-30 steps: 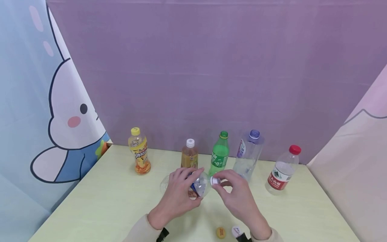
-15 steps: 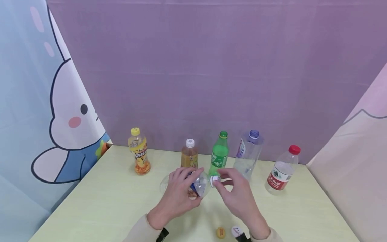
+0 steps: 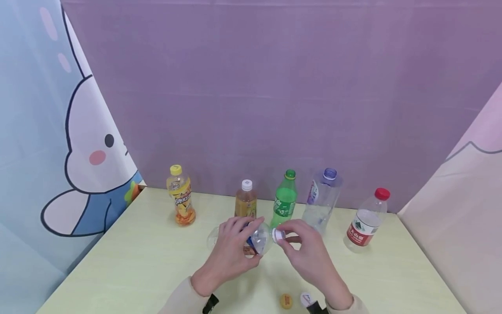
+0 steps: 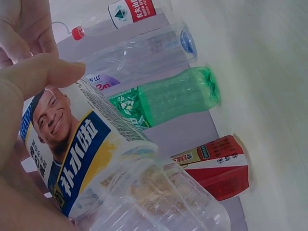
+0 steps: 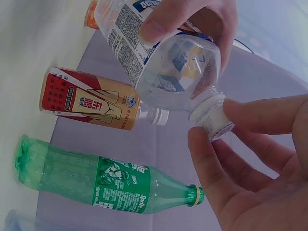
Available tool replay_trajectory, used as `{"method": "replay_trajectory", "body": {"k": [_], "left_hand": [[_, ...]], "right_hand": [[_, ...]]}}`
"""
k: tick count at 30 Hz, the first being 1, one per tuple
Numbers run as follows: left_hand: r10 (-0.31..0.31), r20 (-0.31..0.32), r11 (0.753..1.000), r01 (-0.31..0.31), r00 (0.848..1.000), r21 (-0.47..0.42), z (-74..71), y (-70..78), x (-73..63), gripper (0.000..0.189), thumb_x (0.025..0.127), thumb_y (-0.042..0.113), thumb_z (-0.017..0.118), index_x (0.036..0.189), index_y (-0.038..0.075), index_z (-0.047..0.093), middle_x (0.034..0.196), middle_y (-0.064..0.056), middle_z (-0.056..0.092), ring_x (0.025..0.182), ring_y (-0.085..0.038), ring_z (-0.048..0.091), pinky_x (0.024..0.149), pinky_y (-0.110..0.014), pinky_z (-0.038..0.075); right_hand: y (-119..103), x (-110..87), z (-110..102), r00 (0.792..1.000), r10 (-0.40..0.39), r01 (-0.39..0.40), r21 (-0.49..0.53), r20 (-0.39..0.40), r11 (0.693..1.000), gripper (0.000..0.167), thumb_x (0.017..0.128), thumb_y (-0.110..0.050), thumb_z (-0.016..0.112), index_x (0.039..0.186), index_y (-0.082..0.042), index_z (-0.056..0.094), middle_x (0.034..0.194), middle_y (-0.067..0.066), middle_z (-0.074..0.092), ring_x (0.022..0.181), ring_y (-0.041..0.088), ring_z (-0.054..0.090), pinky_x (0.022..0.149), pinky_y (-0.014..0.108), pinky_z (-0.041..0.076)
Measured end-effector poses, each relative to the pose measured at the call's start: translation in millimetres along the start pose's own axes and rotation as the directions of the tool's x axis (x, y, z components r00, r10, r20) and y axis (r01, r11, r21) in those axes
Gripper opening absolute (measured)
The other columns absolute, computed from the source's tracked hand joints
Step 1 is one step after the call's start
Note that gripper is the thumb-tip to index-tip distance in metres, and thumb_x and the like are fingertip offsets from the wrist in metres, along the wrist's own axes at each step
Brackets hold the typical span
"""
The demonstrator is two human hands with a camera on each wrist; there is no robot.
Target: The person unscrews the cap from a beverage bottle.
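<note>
My left hand [image 3: 231, 250] wraps round the label of a clear plastic bottle [image 3: 262, 240], held on its side above the table with its neck to the right. A blue, white and yellow label [image 4: 79, 149] shows in the left wrist view. At the neck, my right hand [image 3: 310, 255] pinches a white bottle cap [image 5: 215, 118] between thumb and fingers. The cap sits at the bottle's mouth. Part of the bottle's body is hidden behind the left hand.
Along the back stand a yellow-capped bottle [image 3: 182, 198], a white-capped bottle [image 3: 245, 203], a green Sprite bottle [image 3: 285, 200], a large blue-capped bottle [image 3: 322, 198] and a red-capped bottle [image 3: 364, 224]. A yellow cap [image 3: 286, 301] and white cap [image 3: 306, 299] lie in front.
My right fingers shift slightly on the white cap, which tilts a little and comes back. The left hand and bottle stay nearly where they were.
</note>
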State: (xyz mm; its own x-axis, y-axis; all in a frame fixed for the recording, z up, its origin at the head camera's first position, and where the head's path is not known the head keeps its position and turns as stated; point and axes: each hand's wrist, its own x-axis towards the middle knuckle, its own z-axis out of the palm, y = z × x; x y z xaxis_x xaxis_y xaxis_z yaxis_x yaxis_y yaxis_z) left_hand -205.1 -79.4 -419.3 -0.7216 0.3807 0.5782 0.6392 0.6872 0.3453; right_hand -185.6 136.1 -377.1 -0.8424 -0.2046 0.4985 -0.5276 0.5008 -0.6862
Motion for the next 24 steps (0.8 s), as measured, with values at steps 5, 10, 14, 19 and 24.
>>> {"method": "replay_trajectory", "body": {"k": [5, 10, 14, 19, 24], "left_hand": [[0.009, 0.005, 1.000, -0.009, 1.000, 0.008, 0.8, -1.1, 0.0, 0.086, 0.068, 0.030, 0.093, 0.145, 0.024, 0.056, 0.135, -0.005, 0.058, 0.122, -0.028, 0.048, 0.097, -0.053, 0.039], [-0.005, 0.020, 1.000, 0.005, 1.000, 0.005, 1.1, -0.7, -0.7, 0.088, 0.068, 0.031, 0.094, 0.146, 0.024, 0.055, 0.135, -0.005, 0.058, 0.123, -0.029, 0.047, 0.099, -0.054, 0.039], [-0.014, 0.017, 1.000, 0.014, 1.000, 0.001, 0.7, -0.3, -1.1, 0.087, 0.069, 0.031, 0.093, 0.146, 0.024, 0.055, 0.136, -0.006, 0.058, 0.124, -0.029, 0.047, 0.099, -0.054, 0.039], [-0.010, 0.017, 1.000, 0.010, 1.000, 0.012, 0.3, -0.2, -0.8, 0.087, 0.069, 0.032, 0.094, 0.146, 0.024, 0.055, 0.136, -0.005, 0.058, 0.123, -0.029, 0.047, 0.099, -0.054, 0.039], [-0.008, 0.016, 1.000, 0.008, 1.000, 0.013, 0.3, -0.3, -0.6, 0.087, 0.068, 0.032, 0.094, 0.146, 0.024, 0.055, 0.136, -0.005, 0.058, 0.123, -0.028, 0.047, 0.099, -0.054, 0.039]], "right_hand": [[1.9, 0.9, 0.6, 0.998, -0.054, 0.054, 0.005, -0.026, 0.999, 0.024, 0.084, 0.005, 0.078, 0.100, -0.013, 0.074, 0.097, -0.008, 0.070, 0.092, 0.012, 0.068, 0.077, 0.031, 0.060], [3.2, 0.6, 2.2, 0.996, -0.084, 0.084, 0.013, -0.044, 0.996, 0.026, 0.082, 0.009, 0.078, 0.100, -0.009, 0.073, 0.098, -0.004, 0.071, 0.092, 0.013, 0.068, 0.078, 0.034, 0.061], [1.2, 0.0, 2.5, 0.998, -0.042, 0.043, 0.016, -0.042, 0.999, 0.030, 0.081, 0.009, 0.079, 0.106, -0.006, 0.073, 0.102, 0.003, 0.070, 0.093, 0.017, 0.070, 0.081, 0.034, 0.060], [-1.1, 0.2, 0.1, 0.999, 0.044, -0.045, -0.031, -0.016, 0.999, 0.026, 0.083, 0.002, 0.080, 0.107, -0.009, 0.075, 0.099, -0.002, 0.071, 0.089, 0.014, 0.069, 0.077, 0.028, 0.059], [0.0, 1.1, -1.1, 1.000, 0.028, -0.028, -0.028, 0.014, 0.999, 0.031, 0.082, 0.005, 0.080, 0.106, -0.013, 0.075, 0.102, -0.007, 0.071, 0.094, 0.014, 0.068, 0.078, 0.031, 0.060]]}}
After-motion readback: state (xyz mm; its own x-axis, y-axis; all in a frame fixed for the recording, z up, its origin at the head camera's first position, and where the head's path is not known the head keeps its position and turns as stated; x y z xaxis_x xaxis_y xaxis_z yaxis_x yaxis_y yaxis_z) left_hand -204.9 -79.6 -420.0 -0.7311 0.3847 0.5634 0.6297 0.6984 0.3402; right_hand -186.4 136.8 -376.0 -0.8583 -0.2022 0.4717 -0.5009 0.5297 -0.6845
